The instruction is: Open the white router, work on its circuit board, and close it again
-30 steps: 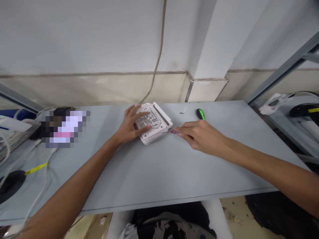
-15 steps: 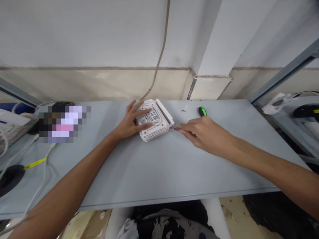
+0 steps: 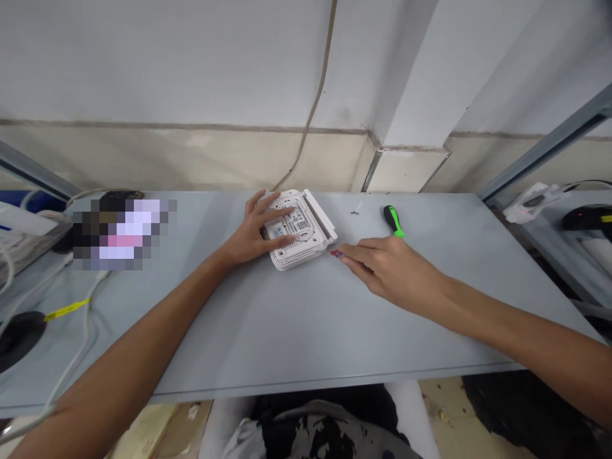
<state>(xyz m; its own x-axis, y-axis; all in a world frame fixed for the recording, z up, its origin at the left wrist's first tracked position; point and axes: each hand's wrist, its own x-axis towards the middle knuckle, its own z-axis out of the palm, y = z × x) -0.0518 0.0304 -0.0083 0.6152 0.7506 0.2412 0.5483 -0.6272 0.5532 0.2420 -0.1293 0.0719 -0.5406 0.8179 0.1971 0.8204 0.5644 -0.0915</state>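
At the left edge of the frame, one white box (image 3: 29, 220) sits near a blue thing (image 3: 36, 200), with one black disc (image 3: 21, 338) lower down. One yellow tag (image 3: 67, 310) is on a white cable (image 3: 86, 328), at least two such cables running down this side. Beside them, one pixelated patch (image 3: 127, 233) hides what lies there.

Centre, on the grey desk (image 3: 287, 325), lies one white device (image 3: 301, 226), its labelled, vented face up, with one white bar (image 3: 321, 213) along its right side. The left hand (image 3: 249, 237) rests on the device's left part, fingers spread over that face.

Just right of it, the right hand (image 3: 385, 264) pinches one red tool (image 3: 336, 253) between its fingers, the thin end at the device's lower right corner. Above that hand lie dark bits (image 3: 354, 213), too small to count, and one black-and-green handle (image 3: 393, 221).

At the right edge are one white gadget (image 3: 531, 203) and one black gadget (image 3: 588, 218). Lower right, on the floor, is what looks like one black bag (image 3: 521, 405), its contents hidden.
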